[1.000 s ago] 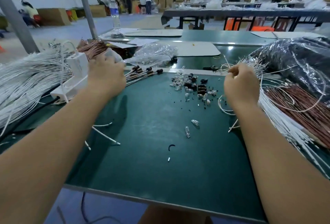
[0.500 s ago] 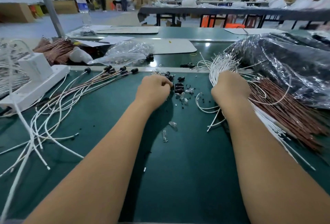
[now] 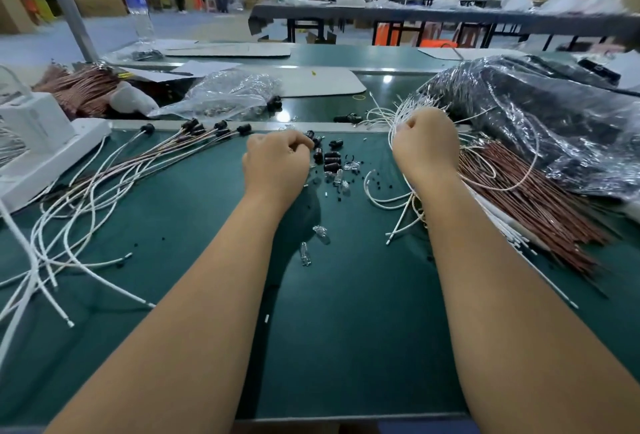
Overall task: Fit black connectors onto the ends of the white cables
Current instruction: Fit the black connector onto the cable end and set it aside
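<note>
A small pile of black connectors [image 3: 330, 158] lies mid-table on the green mat [image 3: 346, 329]. My left hand [image 3: 277, 161] is at the pile's left edge, its curled fingertips pinching a black connector there. My right hand [image 3: 424, 142] is a fist that grips a bunch of white cables [image 3: 384, 199], which fan out above it and loop below it. To the left lie several finished cables [image 3: 104, 191] with black connectors on their far ends [image 3: 194, 127].
Brown wire bundles [image 3: 526, 205] and a dark plastic-wrapped heap [image 3: 540, 122] fill the right side. A white box [image 3: 38, 149] sits far left, a clear bag [image 3: 228, 94] and water bottle [image 3: 138, 7] behind. Small clear bulbs [image 3: 304, 255] and black bits dot the mat.
My left hand left the cables at the far left and came to the connector pile mid-table. My view swung right. The right hand kept its grip on the white cables.
</note>
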`<state>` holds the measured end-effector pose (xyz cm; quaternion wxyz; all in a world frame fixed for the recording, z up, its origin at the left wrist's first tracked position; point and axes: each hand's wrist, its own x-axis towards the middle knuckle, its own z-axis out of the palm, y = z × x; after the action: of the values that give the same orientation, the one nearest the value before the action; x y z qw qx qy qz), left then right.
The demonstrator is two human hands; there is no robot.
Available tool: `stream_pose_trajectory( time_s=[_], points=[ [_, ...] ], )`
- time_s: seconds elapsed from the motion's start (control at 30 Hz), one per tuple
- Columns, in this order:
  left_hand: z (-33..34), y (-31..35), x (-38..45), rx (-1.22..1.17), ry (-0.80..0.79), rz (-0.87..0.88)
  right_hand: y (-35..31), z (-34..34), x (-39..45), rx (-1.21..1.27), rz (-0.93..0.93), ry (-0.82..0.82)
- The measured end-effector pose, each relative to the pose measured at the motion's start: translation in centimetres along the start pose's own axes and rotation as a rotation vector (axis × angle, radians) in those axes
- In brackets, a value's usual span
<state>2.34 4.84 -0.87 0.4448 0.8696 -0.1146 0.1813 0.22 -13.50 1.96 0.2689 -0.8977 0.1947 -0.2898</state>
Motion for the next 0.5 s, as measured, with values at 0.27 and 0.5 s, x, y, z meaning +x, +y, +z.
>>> stream_pose_trajectory(
  time_s=[0.27, 0.5],
  points=[
    [1.1, 2.9, -1.4, -0.291, -0.297, 0.111, -0.8, -0.6, -0.6, 1.308, 0.523, -0.431],
    [1.8, 3.5, -2.0, -0.366, -0.587, 0.119, -1.3, -0.2, -0.3, 1.604, 0.412, -0.357]
  ],
)
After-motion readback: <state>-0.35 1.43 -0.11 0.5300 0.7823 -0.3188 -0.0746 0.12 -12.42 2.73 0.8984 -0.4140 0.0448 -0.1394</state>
